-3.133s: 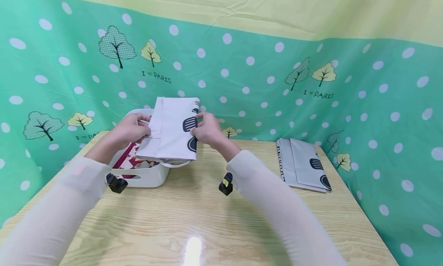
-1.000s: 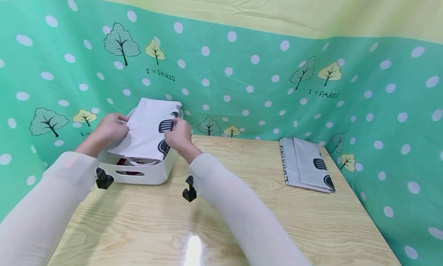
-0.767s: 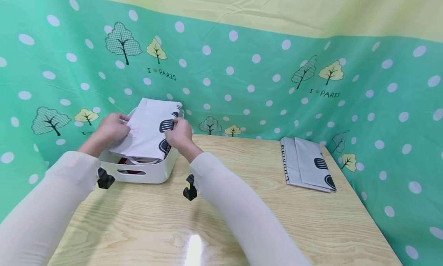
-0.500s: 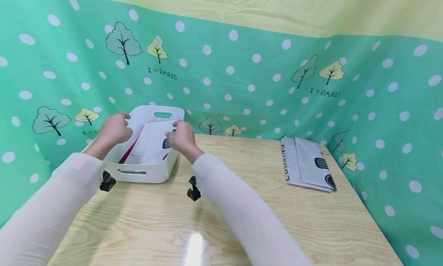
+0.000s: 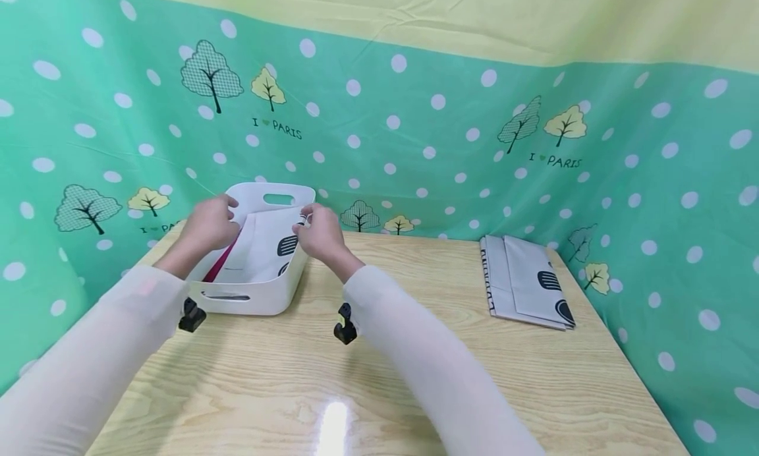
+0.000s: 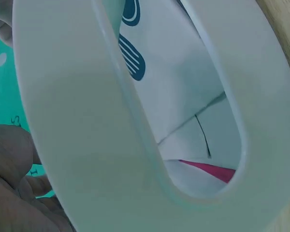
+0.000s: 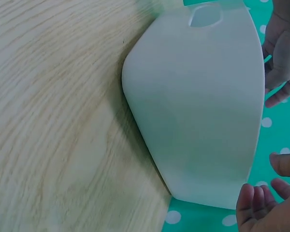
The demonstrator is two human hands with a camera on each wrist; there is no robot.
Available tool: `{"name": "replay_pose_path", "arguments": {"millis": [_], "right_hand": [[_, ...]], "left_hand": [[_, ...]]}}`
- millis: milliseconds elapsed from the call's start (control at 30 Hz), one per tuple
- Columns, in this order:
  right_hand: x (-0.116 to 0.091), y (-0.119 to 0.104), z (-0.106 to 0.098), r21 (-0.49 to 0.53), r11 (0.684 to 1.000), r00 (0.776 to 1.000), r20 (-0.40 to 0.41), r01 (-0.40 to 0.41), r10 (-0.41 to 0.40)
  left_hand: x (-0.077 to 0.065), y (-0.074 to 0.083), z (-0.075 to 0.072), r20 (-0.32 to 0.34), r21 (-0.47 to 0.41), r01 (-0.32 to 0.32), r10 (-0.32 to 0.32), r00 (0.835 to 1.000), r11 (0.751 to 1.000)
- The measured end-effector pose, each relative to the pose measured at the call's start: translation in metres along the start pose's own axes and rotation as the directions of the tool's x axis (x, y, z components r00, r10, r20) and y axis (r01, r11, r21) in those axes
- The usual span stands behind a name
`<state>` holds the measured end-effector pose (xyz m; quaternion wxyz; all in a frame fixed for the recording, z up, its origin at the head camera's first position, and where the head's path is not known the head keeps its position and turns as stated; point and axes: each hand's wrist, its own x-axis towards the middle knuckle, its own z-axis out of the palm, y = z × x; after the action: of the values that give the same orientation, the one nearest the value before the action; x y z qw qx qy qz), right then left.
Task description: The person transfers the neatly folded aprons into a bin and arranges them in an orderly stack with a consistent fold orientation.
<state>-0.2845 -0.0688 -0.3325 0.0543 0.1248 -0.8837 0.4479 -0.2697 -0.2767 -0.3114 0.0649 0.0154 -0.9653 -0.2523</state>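
A folded white cloth (image 5: 257, 252) with black spatula prints lies inside a white plastic basket (image 5: 255, 301) at the back left of the table. Beside the cloth a strip of dark red fabric (image 5: 219, 266) shows. My left hand (image 5: 211, 225) hovers at the basket's left side, holding nothing, fingers loosely bent. At the opposite rim is my right hand (image 5: 323, 233), also holding nothing. Through the handle slot in the left wrist view, the cloth (image 6: 179, 72) is seen lying flat. The right wrist view shows the right hand's fingers (image 7: 258, 198) spread loosely by the basket's edge.
A second folded cloth (image 5: 524, 281), with similar prints, lies at the right of the wooden table (image 5: 385, 377). A green dotted curtain (image 5: 415, 133) hangs close behind and along the sides. Light glares on the table's front.
Both hands have lowered the folded cloth from above the basket into it and let go. Since then the left hand has shifted right and the right hand slightly right.
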Motion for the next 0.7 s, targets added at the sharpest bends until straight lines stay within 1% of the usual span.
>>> {"name": "replay_pose_path", "arguments": {"millis": [100, 200, 400, 600, 700], "right_hand": [[-0.001, 0.003, -0.009, -0.006, 0.999, 0.999, -0.004, 0.038, -0.038], [-0.001, 0.006, -0.016, -0.023, 0.997, 0.997, 0.009, 0.076, -0.075], [-0.004, 0.013, -0.031, -0.049, 0.992, 0.993, 0.033, 0.117, -0.116], [-0.007, 0.019, -0.045, -0.135, 0.979, 0.988, 0.018, 0.152, -0.151], [-0.009, 0.023, -0.052, -0.152, 0.975, 0.987, 0.013, 0.163, -0.163]], "left_hand": [[-0.002, 0.005, 0.002, -0.009, -0.004, -0.019, 0.019, 1.0, 1.0], [-0.004, 0.012, 0.005, -0.011, -0.016, -0.035, 0.035, 0.999, 0.999], [-0.006, 0.028, 0.01, -0.011, -0.039, -0.072, 0.072, 0.997, 0.997], [-0.007, 0.045, 0.019, 0.006, -0.062, -0.121, 0.122, 0.993, 0.991], [-0.009, 0.054, 0.025, -0.007, -0.064, -0.162, 0.162, 0.987, 0.985]]}}
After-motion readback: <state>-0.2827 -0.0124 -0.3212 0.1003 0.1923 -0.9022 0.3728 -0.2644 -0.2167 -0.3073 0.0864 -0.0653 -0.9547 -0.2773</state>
